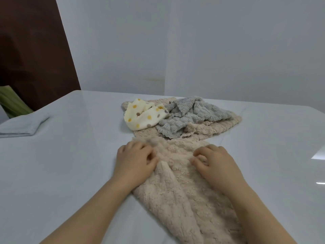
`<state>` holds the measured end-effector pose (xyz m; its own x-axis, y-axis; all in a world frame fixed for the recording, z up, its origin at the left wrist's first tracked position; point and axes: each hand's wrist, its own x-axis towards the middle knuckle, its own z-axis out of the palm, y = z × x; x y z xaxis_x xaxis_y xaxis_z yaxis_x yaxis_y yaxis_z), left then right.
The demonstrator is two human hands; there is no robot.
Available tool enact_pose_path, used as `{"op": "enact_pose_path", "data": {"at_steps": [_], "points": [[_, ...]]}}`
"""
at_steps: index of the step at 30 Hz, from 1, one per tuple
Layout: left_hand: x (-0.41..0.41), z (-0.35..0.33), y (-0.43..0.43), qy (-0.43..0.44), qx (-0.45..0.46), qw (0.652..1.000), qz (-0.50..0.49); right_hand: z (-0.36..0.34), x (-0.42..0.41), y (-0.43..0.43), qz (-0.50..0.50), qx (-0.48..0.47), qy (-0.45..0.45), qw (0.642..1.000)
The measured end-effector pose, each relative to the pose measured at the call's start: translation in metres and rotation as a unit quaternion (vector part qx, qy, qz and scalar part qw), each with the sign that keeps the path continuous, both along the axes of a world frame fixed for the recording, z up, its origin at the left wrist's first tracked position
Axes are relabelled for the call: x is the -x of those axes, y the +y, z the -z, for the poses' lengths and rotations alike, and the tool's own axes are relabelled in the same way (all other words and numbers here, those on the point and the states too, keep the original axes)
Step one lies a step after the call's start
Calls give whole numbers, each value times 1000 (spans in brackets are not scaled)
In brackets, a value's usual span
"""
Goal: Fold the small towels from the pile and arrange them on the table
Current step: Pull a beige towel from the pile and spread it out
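Beige towel, fluffy, on table at near centre, lying diagonally from just in front of pile down toward lower right of view, near end cut off by frame edge. Rumpled, not flat, with a raised ridge of fabric between the two hands.

Left hand on far-left corner of beige towel, fingers curled, grip closed on the fabric there. Right hand on far-right part of same towel, fingers curled too, grip closed on bunched fabric. Hands apart, ridge between them. Both forearms bare, entering from bottom of frame: right forearm over the towel, left forearm over bare table just beside its left edge. Slight blur on towel edge beyond left fingertips.

Pile just behind, toward far side of table, unfolded and heaped:
- dotted towel, cream with yellow and brown spots, crumpled at left end
- grey towel, fluffy, crumpled, at middle and right, touching dotted towel
- second beige towel spread underneath both, sticking out at right and at far left

Near edge of second beige towel meeting far edge of the held one; touching or overlapping, cannot tell which.

Blue towel, pale, folded flat, at left edge of table, well apart from pile and hands. Table pale and glossy, bright reflections at right. Plain pale wall behind. Brown panel at upper left, green object below it, partly out of frame.
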<state>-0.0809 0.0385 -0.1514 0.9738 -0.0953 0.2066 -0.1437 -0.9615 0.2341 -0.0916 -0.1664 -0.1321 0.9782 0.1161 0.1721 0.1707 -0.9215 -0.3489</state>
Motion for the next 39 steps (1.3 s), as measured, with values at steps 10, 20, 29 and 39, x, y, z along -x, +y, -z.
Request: {"op": "enact_pose_path", "data": {"at_steps": [10, 20, 29, 39], "points": [[-2, 7, -1, 84, -59, 995, -1, 0, -2, -11, 20, 104, 116, 988], [14, 2, 5, 72, 62, 984, 150, 4, -2, -9, 26, 107, 105, 988], [20, -1, 6, 47, 356, 929, 90, -2, 3, -4, -18, -31, -23, 999], [15, -10, 11, -34, 468, 883, 14, -14, 13, 1, -187, -192, 187, 945]]}}
